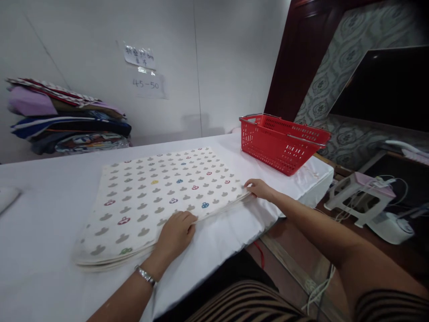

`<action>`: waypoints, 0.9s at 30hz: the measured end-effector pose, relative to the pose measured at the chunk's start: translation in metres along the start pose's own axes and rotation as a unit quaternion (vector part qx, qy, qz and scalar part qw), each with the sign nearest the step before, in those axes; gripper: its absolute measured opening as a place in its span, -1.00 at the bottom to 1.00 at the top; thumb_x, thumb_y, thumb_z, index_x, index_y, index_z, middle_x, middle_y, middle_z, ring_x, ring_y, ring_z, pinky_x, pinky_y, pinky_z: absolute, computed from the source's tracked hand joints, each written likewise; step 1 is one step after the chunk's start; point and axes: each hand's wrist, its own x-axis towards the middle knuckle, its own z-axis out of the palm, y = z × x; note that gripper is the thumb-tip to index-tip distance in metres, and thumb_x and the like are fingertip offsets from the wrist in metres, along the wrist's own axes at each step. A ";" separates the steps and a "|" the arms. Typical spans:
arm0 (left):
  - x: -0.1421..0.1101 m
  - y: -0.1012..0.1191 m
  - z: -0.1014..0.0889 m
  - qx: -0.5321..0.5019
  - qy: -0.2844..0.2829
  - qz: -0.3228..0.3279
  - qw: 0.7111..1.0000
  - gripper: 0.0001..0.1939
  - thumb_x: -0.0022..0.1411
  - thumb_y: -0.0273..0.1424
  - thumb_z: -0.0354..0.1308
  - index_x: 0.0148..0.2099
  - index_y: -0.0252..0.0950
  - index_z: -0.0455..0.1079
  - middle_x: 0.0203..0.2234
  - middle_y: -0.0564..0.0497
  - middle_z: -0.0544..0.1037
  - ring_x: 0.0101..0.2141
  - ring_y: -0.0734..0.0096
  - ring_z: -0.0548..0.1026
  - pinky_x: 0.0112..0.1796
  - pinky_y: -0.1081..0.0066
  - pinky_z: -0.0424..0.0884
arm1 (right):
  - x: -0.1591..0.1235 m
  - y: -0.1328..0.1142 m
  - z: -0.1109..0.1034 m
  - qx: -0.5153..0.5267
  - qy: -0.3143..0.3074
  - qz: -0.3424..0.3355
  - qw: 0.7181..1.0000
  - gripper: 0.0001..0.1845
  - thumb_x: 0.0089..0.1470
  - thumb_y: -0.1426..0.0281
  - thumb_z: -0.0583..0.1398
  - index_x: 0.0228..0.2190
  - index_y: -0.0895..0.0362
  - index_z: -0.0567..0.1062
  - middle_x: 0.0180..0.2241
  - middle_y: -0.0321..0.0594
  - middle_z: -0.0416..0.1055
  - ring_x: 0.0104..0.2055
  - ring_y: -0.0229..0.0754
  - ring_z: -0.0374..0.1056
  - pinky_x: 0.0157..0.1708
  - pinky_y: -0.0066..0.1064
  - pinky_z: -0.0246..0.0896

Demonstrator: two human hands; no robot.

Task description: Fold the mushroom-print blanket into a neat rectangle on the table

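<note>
A folded cream cloth (pixel 161 192) with a print of grey, red, blue, yellow and green mushroom-like shapes lies flat on the white-covered table, its layers showing along the near edge. My left hand (pixel 177 233), a silver bracelet at its wrist, is closed at the middle of that near edge, fingers curled on top and partly hidden. At the cloth's near right corner, my right hand (pixel 261 188) pinches the layers between thumb and fingers.
A red plastic basket (pixel 271 145) with metal handles stands at the table's back right. Folded fabrics (pixel 72 118) are piled at the back left. A stool (pixel 367 192) with cables is to the right, off the white table (pixel 40 214). Paper signs (pixel 147 85) hang on the wall.
</note>
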 end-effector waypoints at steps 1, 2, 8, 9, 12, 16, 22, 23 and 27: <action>0.000 -0.001 0.001 0.000 0.002 -0.005 1.000 -0.84 0.14 -0.53 -0.01 -0.27 -0.25 0.35 -0.38 0.00 0.47 -0.31 0.31 0.40 -0.28 0.29 0.34 | 0.001 0.002 -0.002 0.001 -0.006 0.001 1.000 -0.94 -0.08 0.52 0.15 -0.45 0.16 0.41 -0.76 -0.45 0.21 -0.75 -0.43 0.06 -0.73 -0.59 -0.11; -0.001 -0.003 0.002 0.004 0.011 -0.009 1.000 -0.84 0.15 -0.52 -0.01 -0.25 -0.25 0.35 -0.37 0.00 0.47 -0.31 0.30 0.41 -0.27 0.29 0.34 | 0.002 0.004 -0.004 0.012 -0.006 -0.003 1.000 -0.94 -0.08 0.50 0.16 -0.44 0.16 0.42 -0.74 -0.44 0.24 -0.74 -0.43 0.07 -0.74 -0.60 -0.11; 0.000 -0.004 0.003 0.034 0.079 0.004 0.996 -0.82 0.21 -0.52 -0.05 -0.19 -0.28 0.35 -0.22 -0.07 0.46 -0.21 0.29 0.40 -0.21 0.29 0.35 | 0.006 0.012 -0.005 0.023 -0.026 0.009 0.999 -0.88 -0.13 0.39 0.24 -0.47 0.18 0.44 -0.74 -0.39 0.26 -0.75 -0.43 0.06 -0.75 -0.58 -0.13; 0.000 -0.004 0.002 0.033 0.085 0.003 0.996 -0.81 0.21 -0.51 -0.05 -0.18 -0.29 0.35 -0.21 -0.07 0.46 -0.20 0.29 0.40 -0.20 0.29 0.35 | 0.006 0.012 -0.004 0.048 -0.010 -0.019 0.999 -0.85 -0.11 0.35 0.24 -0.46 0.18 0.45 -0.71 -0.38 0.29 -0.74 -0.43 0.07 -0.75 -0.58 -0.12; 0.001 -0.004 0.001 0.028 0.065 -0.006 0.997 -0.82 0.20 -0.52 -0.06 -0.23 -0.28 0.36 -0.27 -0.05 0.47 -0.26 0.30 0.41 -0.25 0.30 0.36 | 0.004 0.013 0.000 0.102 0.031 -0.076 0.991 -0.77 -0.08 0.26 0.22 -0.39 0.18 0.46 -0.68 -0.37 0.31 -0.71 -0.42 0.08 -0.73 -0.58 -0.11; 0.002 -0.004 0.000 0.005 -0.018 -0.013 1.000 -0.82 0.14 -0.54 -0.05 -0.28 -0.27 0.35 -0.37 0.00 0.48 -0.32 0.32 0.41 -0.34 0.33 0.35 | -0.002 0.022 0.002 0.031 0.004 -0.005 1.000 -0.83 -0.10 0.34 0.23 -0.43 0.19 0.47 -0.74 -0.41 0.26 -0.74 -0.42 0.05 -0.74 -0.57 -0.12; 0.002 -0.004 0.001 0.011 -0.022 -0.020 1.000 -0.82 0.15 -0.54 -0.06 -0.27 -0.27 0.34 -0.37 0.00 0.48 -0.32 0.33 0.40 -0.30 0.32 0.35 | 0.000 0.033 0.003 -0.042 -0.007 0.003 0.999 -0.89 -0.06 0.40 0.20 -0.46 0.20 0.48 -0.76 -0.42 0.24 -0.74 -0.41 0.07 -0.72 -0.57 -0.06; 0.001 -0.005 0.001 0.016 -0.008 -0.018 1.000 -0.82 0.16 -0.53 -0.06 -0.26 -0.27 0.34 -0.36 0.00 0.48 -0.32 0.33 0.41 -0.29 0.32 0.35 | 0.002 0.031 0.003 -0.033 -0.010 -0.001 0.999 -0.88 -0.06 0.38 0.20 -0.46 0.20 0.48 -0.76 -0.42 0.24 -0.73 -0.40 0.08 -0.72 -0.57 -0.06; 0.001 -0.005 -0.001 0.049 0.073 -0.005 0.996 -0.81 0.21 -0.50 -0.06 -0.20 -0.29 0.36 -0.30 -0.04 0.50 -0.24 0.31 0.42 -0.21 0.30 0.35 | 0.004 0.012 0.006 0.076 0.036 -0.074 0.994 -0.77 -0.01 0.26 0.19 -0.35 0.18 0.45 -0.66 -0.38 0.33 -0.68 -0.40 0.16 -0.68 -0.58 0.00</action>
